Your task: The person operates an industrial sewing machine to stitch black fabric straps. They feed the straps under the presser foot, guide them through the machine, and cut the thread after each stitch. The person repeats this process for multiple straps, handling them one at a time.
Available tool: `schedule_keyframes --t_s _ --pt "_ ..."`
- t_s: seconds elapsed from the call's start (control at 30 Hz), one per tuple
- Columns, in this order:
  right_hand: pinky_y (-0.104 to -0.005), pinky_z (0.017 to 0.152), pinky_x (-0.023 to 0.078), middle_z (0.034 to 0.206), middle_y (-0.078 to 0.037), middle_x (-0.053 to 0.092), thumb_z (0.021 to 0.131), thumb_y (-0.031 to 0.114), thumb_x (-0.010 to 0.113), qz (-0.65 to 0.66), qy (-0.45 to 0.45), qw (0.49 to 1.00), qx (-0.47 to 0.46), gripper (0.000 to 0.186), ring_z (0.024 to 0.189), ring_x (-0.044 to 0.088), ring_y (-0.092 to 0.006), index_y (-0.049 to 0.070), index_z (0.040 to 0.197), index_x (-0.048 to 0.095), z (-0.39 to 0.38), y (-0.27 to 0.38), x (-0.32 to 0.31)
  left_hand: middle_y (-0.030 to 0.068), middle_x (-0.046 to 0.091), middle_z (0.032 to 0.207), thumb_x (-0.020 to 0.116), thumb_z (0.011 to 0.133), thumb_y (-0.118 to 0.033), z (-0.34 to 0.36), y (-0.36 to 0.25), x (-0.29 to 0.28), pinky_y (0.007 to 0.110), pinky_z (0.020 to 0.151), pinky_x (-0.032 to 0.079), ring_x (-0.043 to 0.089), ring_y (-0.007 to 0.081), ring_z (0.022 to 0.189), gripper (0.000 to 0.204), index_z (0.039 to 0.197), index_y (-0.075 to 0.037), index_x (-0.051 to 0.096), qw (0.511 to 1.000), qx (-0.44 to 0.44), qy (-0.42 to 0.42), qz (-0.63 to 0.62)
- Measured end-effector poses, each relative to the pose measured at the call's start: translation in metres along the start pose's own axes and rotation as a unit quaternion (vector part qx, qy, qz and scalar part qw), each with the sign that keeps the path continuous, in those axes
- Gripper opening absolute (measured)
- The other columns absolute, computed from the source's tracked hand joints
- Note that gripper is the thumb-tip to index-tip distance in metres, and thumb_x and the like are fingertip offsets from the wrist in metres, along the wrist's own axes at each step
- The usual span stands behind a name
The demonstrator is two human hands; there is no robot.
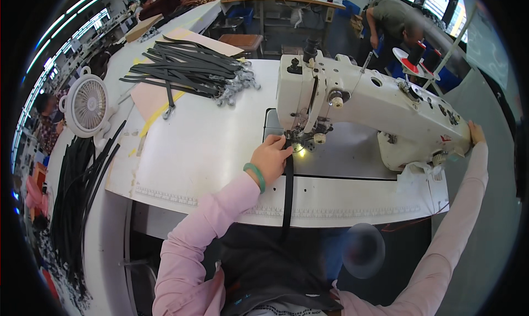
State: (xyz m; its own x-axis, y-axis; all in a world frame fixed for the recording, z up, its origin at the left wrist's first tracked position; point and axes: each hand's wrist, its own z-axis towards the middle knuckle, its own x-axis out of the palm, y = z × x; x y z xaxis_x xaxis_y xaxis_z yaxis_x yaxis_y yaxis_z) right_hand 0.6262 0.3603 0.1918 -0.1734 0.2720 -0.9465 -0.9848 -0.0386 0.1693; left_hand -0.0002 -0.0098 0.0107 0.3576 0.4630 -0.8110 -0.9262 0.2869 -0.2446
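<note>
A white industrial sewing machine (pixel 352 90) stands on the table, its small lamp lit by the needle. My left hand (pixel 270 161), a green bangle at its wrist, is closed on a black strap (pixel 289 195) right at the presser foot. The strap's near end hangs down over the table's front edge; its other end is hidden under the hand and foot. At the machine's right end my right hand (pixel 477 133) rests round the far side of the handwheel area. Most of its fingers are hidden behind the housing.
Finished-looking black straps with metal clips (pixel 193 71) lie heaped at the back left. A white fan (pixel 88 105) stands left, above long black straps (pixel 74 200) hanging off the side. Thread cones (pixel 416 54) rise behind the machine. A person (pixel 391 24) bends over at the back right.
</note>
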Motion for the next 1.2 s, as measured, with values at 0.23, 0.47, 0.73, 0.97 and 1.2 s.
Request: schedule_keyframes --t_s 0.23,0.47,0.73,0.97,1.2 --pt "-0.0397 0.083 0.041 0.097 -0.023 0.061 0.086 0.044 0.043 -0.026 0.052 0.998 -0.016 0.051 0.098 0.056 -0.0368 -0.002 0.102 0.060 0.012 0.022 0.005 0.0164 0.056 0.107 0.059 0.063 0.001 -0.005 0.002 0.002 0.034 0.084 0.046 0.050 0.0310 0.101 0.034 0.097 -0.006 0.063 1.000 0.004 0.017 -0.001" --pt "-0.0388 0.082 0.041 0.096 -0.023 0.062 0.086 0.044 0.044 -0.066 0.082 0.994 -0.020 0.052 0.094 0.058 -0.0352 -0.003 0.100 0.060 0.018 0.023 0.001 0.0151 0.056 0.106 0.060 0.062 0.004 0.001 0.011 -0.003 0.034 0.083 0.047 0.052 0.0307 0.099 0.035 0.095 -0.005 0.064 0.999 0.022 0.020 -0.026" --pt "-0.0370 0.083 0.041 0.098 -0.019 0.062 0.088 0.045 0.043 0.069 0.096 0.992 0.043 0.052 0.093 0.058 -0.0318 -0.002 0.106 0.058 -0.010 0.036 -0.007 0.0160 0.056 0.104 0.060 0.062 0.001 -0.002 0.006 -0.004 0.034 0.085 0.046 0.050 0.0315 0.101 0.033 0.094 -0.004 0.063 0.999 0.039 0.022 -0.010" --pt "-0.0316 0.081 0.044 0.105 -0.013 0.058 0.089 0.050 0.041 0.372 -0.213 0.897 0.104 0.058 0.094 0.055 -0.0214 -0.002 0.112 0.053 -0.103 0.004 0.072 0.0182 0.055 0.107 0.062 0.063 -0.002 -0.003 0.007 0.001 0.033 0.088 0.044 0.048 0.0308 0.104 0.033 0.096 -0.005 0.063 0.999 0.039 0.032 0.005" --pt "-0.0269 0.070 0.047 0.094 -0.010 0.058 0.089 0.049 0.041 0.332 -0.262 0.905 0.057 0.054 0.086 0.056 -0.0157 0.000 0.109 0.053 -0.115 0.030 0.065 0.0190 0.055 0.108 0.062 0.063 -0.005 -0.006 0.009 -0.002 0.033 0.090 0.043 0.048 0.0306 0.105 0.032 0.096 -0.005 0.064 0.999 0.020 0.036 -0.003"
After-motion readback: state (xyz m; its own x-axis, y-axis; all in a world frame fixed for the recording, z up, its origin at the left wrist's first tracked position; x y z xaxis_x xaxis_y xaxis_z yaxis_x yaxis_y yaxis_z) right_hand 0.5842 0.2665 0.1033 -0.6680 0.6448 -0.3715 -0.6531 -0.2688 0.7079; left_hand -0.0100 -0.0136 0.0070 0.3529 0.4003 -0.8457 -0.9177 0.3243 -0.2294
